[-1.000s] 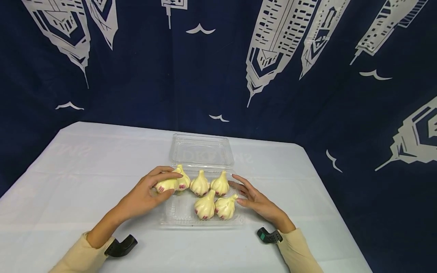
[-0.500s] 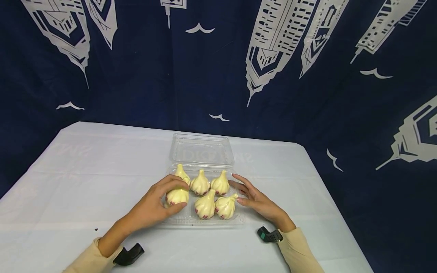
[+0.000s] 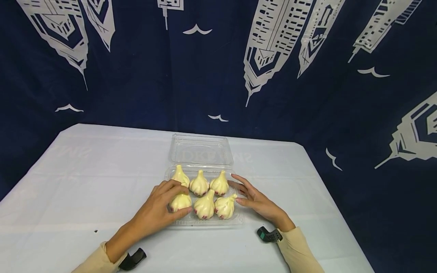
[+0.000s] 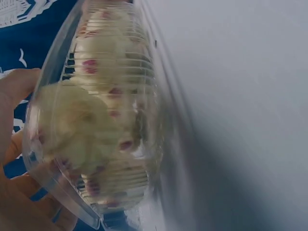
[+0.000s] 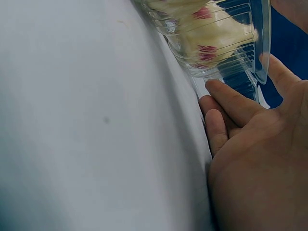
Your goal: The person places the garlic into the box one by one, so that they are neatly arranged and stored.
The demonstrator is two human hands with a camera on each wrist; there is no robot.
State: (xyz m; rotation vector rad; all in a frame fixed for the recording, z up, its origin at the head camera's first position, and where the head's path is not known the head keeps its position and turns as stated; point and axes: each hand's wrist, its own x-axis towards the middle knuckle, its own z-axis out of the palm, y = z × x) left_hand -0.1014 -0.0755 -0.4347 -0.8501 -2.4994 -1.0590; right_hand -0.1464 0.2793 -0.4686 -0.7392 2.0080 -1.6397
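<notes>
A clear plastic clamshell box (image 3: 235,220) lies opened on the white table, its lid (image 3: 201,150) laid back behind it. Inside, garlic bulbs stand in two rows: three at the back, such as the middle one (image 3: 199,183), and three in front. My left hand (image 3: 153,208) grips the front-left garlic bulb (image 3: 180,203), thumb in front and fingers over its top and far side. My right hand (image 3: 257,204) rests at the box's right side with fingers extended, close to the front-right bulb (image 3: 225,207). In the right wrist view, the fingertips meet the box wall (image 5: 226,72).
The table (image 3: 102,170) has a white cloth with a small dark speck (image 3: 96,231) at the left. Behind it hangs a navy curtain (image 3: 146,76) with white building prints. A black device (image 3: 269,234) is strapped to the right wrist, another (image 3: 133,259) to the left.
My left hand has moved right and toward me, carrying its garlic bulb from the box's left edge into the front-left spot. The right hand has stayed in place.
</notes>
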